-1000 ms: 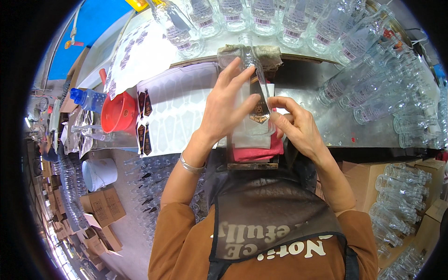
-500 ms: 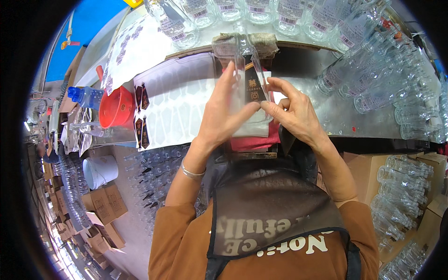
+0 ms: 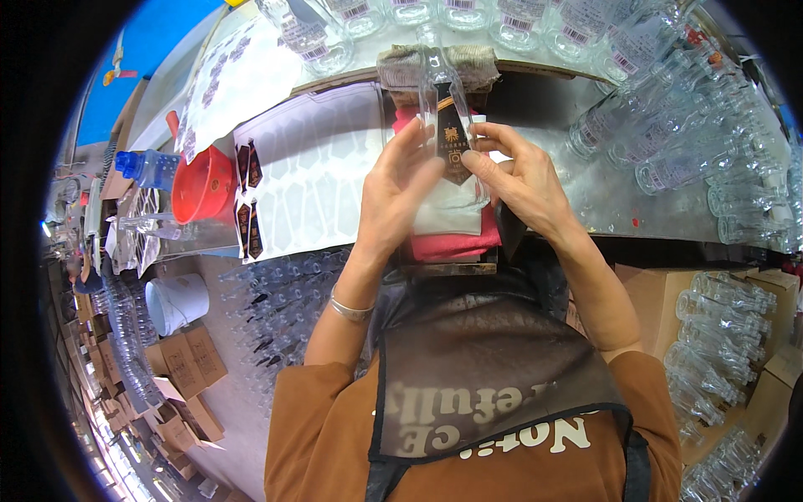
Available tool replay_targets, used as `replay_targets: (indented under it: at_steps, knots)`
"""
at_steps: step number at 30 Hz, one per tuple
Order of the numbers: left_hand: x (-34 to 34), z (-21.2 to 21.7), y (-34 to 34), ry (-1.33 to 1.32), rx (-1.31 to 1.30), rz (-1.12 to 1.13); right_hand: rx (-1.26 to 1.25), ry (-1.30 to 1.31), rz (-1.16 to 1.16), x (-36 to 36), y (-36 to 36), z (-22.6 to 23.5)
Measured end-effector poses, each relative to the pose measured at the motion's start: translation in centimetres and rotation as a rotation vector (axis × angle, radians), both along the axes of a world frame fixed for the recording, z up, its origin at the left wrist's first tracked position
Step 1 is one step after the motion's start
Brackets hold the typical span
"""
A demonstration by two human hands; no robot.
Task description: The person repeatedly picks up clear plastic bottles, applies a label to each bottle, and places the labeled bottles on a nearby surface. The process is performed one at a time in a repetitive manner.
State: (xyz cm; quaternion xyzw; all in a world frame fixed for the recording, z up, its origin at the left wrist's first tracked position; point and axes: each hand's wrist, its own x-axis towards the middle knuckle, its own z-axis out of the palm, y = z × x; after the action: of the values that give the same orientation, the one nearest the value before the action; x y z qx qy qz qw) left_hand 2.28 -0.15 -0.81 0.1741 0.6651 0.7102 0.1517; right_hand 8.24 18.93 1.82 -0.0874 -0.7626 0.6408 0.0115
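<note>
Glass bottle (image 3: 443,82) bearing a black label (image 3: 453,138), between two hands

Head view: The glass bottle lies in the upper middle of the frame, its neck toward the upper edge and passing over a rolled cloth (image 3: 478,67). Below its base, a pale sheet (image 3: 447,221) and a red cloth (image 3: 454,246) are visible. The black label, with gold markings, shows on the bottle body.

The left hand (image 3: 390,191) is at the bottle's left side, fingers apart and curved, partly blurred; whether it presses on the glass cannot be told. The right hand (image 3: 529,186) is at the right side, thumb beside the label's lower part and forefinger bent near the bottle's edge; a firm grip cannot be confirmed. A silver bracelet (image 3: 351,311) circles the left wrist.

Left of centre, a white label sheet (image 3: 311,171) lies on the metal desk (image 3: 535,105), with dark labels (image 3: 249,227) along its left edge. Farther left are a red basin (image 3: 199,187) and a jug with a blue cap (image 3: 152,171).

Standing bottles (image 3: 514,27) line the upper edge; more clear bottles (image 3: 665,171) crowd the upper right. Lower right, a cardboard box (image 3: 642,294) holds further glassware (image 3: 718,330).
</note>
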Motion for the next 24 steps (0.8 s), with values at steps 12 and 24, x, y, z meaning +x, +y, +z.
replay_targets:
  at_steps: [12,24]
  knots:
    - [0.01,-0.02,-0.03,-0.044,0.041,-0.011,0.015,0.032,0.046,-0.14,0.16,-0.34]
    - [0.01,-0.29,0.01,-0.042,0.043,-0.009,-0.004,0.034,0.023,-0.07,0.22,-0.48]
